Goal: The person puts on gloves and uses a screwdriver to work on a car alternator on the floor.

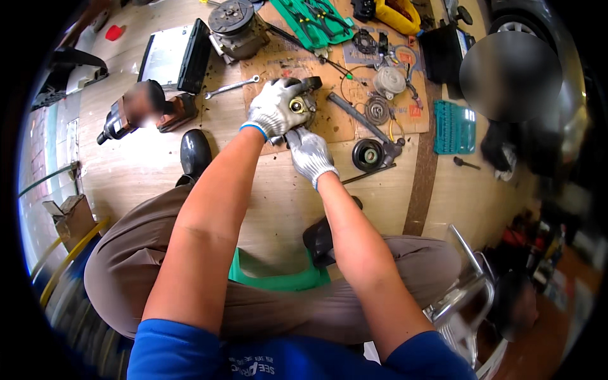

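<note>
Over a flattened cardboard sheet, both my hands wear white knit gloves and meet at a dark round metal machine part with a brass-coloured ring in its face. My left hand wraps round the part from the left and top, fingers curled. From below, my right hand closes its fingers at the part's lower edge; its fingertips are partly hidden. A hammer lies just right of the hands, with a black pulley near its head. Left of them rests a combination wrench.
A pulley-topped compressor-like unit stands at the back beside an open green tool case. Wire coils lie to the right, near a teal case. A cordless power tool is on the left. A car stands far right.
</note>
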Demonstrator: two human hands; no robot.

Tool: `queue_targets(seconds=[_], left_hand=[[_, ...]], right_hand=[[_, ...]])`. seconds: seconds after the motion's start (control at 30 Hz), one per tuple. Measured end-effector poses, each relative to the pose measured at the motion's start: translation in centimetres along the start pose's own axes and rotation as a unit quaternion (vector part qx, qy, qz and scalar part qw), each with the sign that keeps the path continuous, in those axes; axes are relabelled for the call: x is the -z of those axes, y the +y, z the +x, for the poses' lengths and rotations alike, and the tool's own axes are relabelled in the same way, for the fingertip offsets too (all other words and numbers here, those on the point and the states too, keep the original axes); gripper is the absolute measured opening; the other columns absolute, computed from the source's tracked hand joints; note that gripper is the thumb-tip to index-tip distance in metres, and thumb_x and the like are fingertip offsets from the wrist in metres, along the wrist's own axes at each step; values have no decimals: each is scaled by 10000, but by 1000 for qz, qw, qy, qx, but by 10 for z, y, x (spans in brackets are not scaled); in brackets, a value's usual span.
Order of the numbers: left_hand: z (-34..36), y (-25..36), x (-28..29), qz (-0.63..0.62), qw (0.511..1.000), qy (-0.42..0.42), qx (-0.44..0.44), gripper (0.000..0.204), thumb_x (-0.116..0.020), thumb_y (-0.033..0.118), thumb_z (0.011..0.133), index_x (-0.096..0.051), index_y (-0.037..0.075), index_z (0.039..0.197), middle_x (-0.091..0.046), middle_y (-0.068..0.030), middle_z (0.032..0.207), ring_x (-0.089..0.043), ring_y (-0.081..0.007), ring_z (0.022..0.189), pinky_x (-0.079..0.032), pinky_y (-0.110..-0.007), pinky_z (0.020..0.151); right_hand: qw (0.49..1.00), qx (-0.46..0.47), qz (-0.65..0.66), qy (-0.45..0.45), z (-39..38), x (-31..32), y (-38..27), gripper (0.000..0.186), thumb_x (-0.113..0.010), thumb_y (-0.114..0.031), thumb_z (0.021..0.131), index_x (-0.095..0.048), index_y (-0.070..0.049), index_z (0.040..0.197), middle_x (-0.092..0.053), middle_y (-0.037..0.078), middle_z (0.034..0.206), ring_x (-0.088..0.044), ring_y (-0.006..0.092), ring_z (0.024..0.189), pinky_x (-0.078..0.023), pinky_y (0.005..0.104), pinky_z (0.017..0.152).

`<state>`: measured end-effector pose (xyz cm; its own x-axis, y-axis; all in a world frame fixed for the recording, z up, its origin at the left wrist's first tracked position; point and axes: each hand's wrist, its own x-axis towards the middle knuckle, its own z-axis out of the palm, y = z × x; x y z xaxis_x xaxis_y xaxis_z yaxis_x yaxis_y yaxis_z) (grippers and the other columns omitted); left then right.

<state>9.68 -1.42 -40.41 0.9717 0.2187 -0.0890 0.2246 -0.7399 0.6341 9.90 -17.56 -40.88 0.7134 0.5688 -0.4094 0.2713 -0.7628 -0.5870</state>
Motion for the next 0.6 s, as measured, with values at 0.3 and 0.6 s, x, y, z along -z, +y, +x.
queue_targets(seconds=[0.3,0.6], left_hand=[[1,-3,-10,12,1000,1,-7,693,-788,421,756,-629,187,1389,-557,-179,1418,-530,-389,1277,-435,-455,1125],[-5,-3,-6,-7,1000,26,14,612,-764,432,768,-678,176,1317,-629,-152,1297,-568,-378,1199,-467,-443,1077]], right_hand=[[984,-163,58,38,-21,-12,-32,502,-413,-504,1042,-675,-97,1177,-685,267,1155,-641,481,1072,-504,562,907],[969,-160,138,124,-23,-39,-45,488,-415,-404,1054,-710,-22,978,-708,275,1006,-646,480,987,-495,520,857]])
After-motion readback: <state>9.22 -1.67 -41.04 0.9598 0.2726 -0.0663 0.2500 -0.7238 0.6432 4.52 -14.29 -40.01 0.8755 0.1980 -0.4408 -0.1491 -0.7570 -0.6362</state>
